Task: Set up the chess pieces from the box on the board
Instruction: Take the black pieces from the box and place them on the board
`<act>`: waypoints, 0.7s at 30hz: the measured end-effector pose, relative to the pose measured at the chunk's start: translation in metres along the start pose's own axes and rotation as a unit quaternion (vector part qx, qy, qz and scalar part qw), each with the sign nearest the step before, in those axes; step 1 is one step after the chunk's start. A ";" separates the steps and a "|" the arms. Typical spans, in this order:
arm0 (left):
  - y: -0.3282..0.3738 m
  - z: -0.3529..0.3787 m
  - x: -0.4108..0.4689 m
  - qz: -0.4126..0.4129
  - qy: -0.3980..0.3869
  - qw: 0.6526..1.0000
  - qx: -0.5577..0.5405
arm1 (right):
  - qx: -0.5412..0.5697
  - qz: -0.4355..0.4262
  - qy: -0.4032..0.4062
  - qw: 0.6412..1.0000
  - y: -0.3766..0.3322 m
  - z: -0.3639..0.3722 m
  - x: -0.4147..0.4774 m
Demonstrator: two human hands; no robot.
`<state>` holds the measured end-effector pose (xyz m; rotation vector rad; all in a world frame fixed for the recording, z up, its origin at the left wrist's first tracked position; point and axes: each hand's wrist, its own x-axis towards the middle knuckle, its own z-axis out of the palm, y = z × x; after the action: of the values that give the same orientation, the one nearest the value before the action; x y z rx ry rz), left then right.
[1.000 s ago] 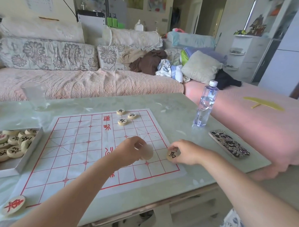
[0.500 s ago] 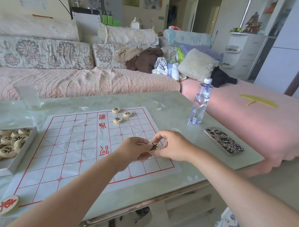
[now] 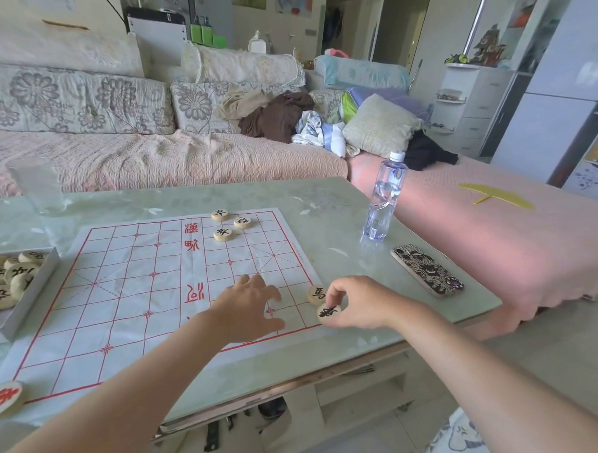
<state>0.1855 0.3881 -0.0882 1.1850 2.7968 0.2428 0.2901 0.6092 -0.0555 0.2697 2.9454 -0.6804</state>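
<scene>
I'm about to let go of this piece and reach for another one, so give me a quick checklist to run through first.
1. Grip: ok, the right hand pinches the black-lettered piece in its fingertips.
2. Target: ok, that piece is at the near right corner of the board.
3. Set down flat: cannot tell.
4. Apart from the neighbouring piece: cannot tell, their edges meet in this view.
5. Spare hand: ok, the left hand is open over the board and holds nothing.
6. Supply: ok, the box shows several pieces.
</scene>
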 end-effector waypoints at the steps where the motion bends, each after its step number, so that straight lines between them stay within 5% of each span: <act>1: 0.000 0.000 0.000 0.001 0.000 1.000 0.000 | -0.010 0.002 -0.004 1.000 0.000 0.001 0.000; 8: -0.004 0.002 -0.006 0.007 0.027 0.999 -0.031 | -0.081 -0.014 0.023 0.996 -0.014 -0.004 0.002; 21: -0.093 -0.044 -0.043 -0.085 0.140 0.983 -0.080 | 0.044 -0.129 0.038 0.990 -0.139 0.028 0.058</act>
<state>0.1433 0.2890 -0.0612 0.9335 3.0231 0.6526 0.2076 0.4830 -0.0297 -0.0832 3.0573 -0.8509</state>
